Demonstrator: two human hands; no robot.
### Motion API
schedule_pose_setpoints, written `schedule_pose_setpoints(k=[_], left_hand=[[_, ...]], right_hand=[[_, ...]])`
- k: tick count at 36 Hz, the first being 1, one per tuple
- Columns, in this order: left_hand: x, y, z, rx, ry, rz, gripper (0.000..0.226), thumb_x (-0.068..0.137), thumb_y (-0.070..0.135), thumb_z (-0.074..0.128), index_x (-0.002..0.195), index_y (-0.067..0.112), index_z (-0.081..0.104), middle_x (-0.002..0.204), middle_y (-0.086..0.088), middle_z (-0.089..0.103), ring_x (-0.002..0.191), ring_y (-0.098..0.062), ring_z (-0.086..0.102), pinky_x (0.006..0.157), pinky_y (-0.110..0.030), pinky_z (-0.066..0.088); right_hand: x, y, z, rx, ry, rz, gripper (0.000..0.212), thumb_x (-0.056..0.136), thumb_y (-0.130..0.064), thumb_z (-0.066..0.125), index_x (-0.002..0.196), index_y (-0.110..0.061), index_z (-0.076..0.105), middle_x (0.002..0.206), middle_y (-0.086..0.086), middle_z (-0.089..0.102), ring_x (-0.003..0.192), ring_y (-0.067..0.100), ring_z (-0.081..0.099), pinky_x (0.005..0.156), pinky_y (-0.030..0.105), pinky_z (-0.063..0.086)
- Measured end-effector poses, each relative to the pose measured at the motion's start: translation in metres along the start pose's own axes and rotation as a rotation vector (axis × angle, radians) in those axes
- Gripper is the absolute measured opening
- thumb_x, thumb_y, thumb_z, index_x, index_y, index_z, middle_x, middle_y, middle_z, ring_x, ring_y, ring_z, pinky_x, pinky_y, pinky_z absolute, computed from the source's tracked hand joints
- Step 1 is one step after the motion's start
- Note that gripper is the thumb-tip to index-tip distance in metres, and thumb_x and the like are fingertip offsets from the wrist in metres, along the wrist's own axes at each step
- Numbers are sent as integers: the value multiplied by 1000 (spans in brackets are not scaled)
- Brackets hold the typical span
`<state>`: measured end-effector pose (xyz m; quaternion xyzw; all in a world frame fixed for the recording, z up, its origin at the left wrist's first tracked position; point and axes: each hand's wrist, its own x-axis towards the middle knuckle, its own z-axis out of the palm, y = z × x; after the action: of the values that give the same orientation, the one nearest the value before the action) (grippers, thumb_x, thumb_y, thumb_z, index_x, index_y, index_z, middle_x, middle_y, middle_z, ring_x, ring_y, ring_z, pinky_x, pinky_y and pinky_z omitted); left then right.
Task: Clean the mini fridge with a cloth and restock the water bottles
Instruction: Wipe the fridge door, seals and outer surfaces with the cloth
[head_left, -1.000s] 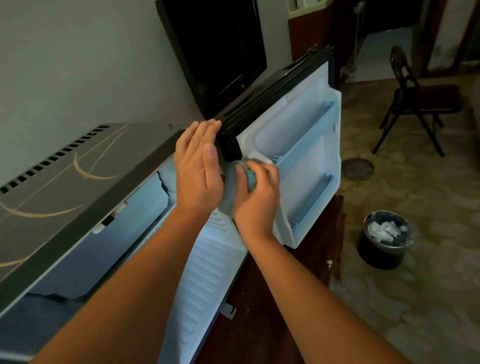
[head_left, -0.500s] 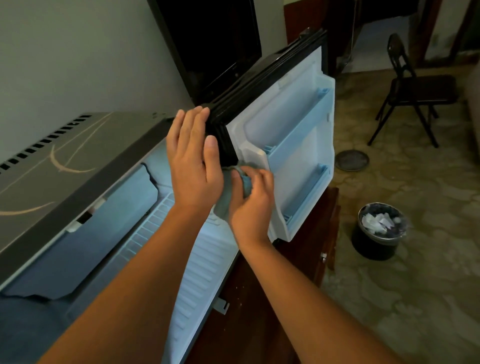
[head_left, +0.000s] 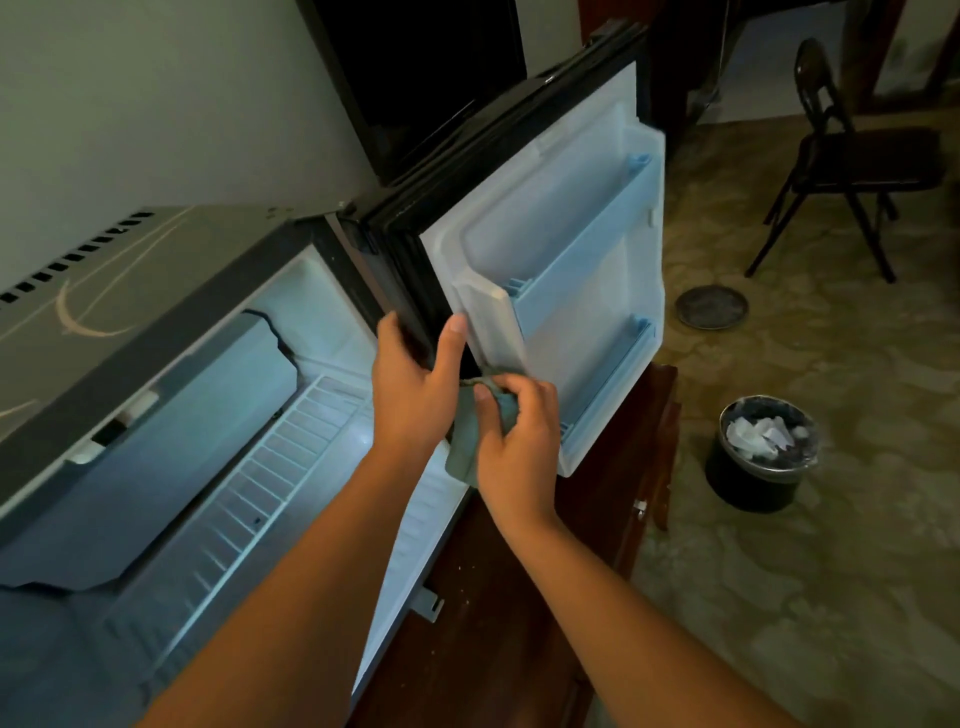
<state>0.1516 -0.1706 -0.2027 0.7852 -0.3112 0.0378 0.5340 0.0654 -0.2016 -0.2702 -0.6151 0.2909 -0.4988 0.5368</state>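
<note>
Patterned floor (head_left: 779, 597) is seen on the right of the room, where a dark folding chair (head_left: 857, 150), a round dish (head_left: 711, 306) and a black bin (head_left: 758, 467) filled with crumpled paper are set well apart from one another. A dark screen (head_left: 431, 67) is mounted against the pale wall behind.

A mini fridge (head_left: 156, 270) is carried by a dark wooden surface (head_left: 493, 623), of which a bare strip is shown in front of the lit compartment, running to the surface's right edge. The door (head_left: 587, 260) is swung fully open to the right, so that its white liner and two pale blue racks (head_left: 608, 384) are turned toward the camera. Inside the compartment a white wire shelf (head_left: 270, 483) is seen below a grey freezer flap (head_left: 171, 441).

The hinge-side edge of the door is gripped by the left hand (head_left: 410, 395): the fingers are curled round the black gasket (head_left: 410, 260), and the thumb is laid straight up against the liner. Just beside it, a grey-blue cloth (head_left: 465, 447) is pinched by the right hand (head_left: 519, 441) between thumb and curled fingers. The cloth's upper end is pressed to the lower part of the gasket, beside the left thumb, while the rest is left hanging between the two wrists, over the front of the compartment.
</note>
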Motion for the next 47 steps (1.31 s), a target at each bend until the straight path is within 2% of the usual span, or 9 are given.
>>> schedule_pose_setpoints(k=[4,11,16,20,22,26,32,39,47], left_hand=[[5,-12,8,-56,5,8,33,93,57,61,99,25,57,83,23,68,78,6,65,66,-11,47],[0,-26,22,-98,59,-19,39,89,68,54,86,29,49,60,26,51,57,5,48,57,-14,41],[-19,-53,33,-139,-25,-130,76,88,69,57,148,24,40,116,36,48,108,14,49,83,-6,38],[-26,-59,35,-95,-37,-167,90,83,72,60,153,20,37,147,10,53,134,-6,49,106,-22,45],[-28,-58,37,-116,-42,-189,87,84,68,64,148,13,41,143,-2,58,132,-15,54,110,-37,47],[-34,-68,47,-136,-38,-181,41,91,52,68,120,24,58,107,15,73,103,-2,69,82,-19,54],[-55,-92,61,-86,-7,-205,53,91,61,63,123,17,58,101,11,71,90,3,68,70,-10,51],[-60,-104,66,15,-14,-256,90,79,82,55,144,21,45,140,4,58,128,-14,56,107,-43,49],[-61,-112,76,112,49,-167,40,90,71,51,97,32,54,78,33,63,77,11,62,62,-4,43]], right_hand=[[1,-2,18,89,87,-26,14,99,-24,64,108,-14,60,108,-7,52,101,-1,54,86,7,42],[-14,47,24,113,152,-60,17,99,-24,65,109,-11,66,113,-5,53,103,9,60,90,19,51],[-34,91,11,126,102,71,19,100,-21,65,114,-8,67,119,1,53,109,9,57,96,25,52],[-27,85,11,132,113,35,19,99,-21,66,112,-7,68,114,-3,53,104,4,56,93,13,46],[-22,79,13,136,128,-12,17,98,-20,67,109,-8,69,111,-2,55,101,1,55,91,8,42],[-23,87,13,126,105,-61,16,98,-19,66,111,-9,69,113,-1,55,103,6,58,92,13,46],[-45,143,1,85,43,45,20,98,-20,66,116,-10,68,118,-5,52,110,0,54,95,13,47],[-60,172,-4,132,39,245,21,100,-19,62,118,-9,66,122,-4,46,109,0,52,97,16,47],[-41,135,11,231,122,123,17,98,-21,65,111,-9,68,116,0,55,108,8,58,90,16,51]])
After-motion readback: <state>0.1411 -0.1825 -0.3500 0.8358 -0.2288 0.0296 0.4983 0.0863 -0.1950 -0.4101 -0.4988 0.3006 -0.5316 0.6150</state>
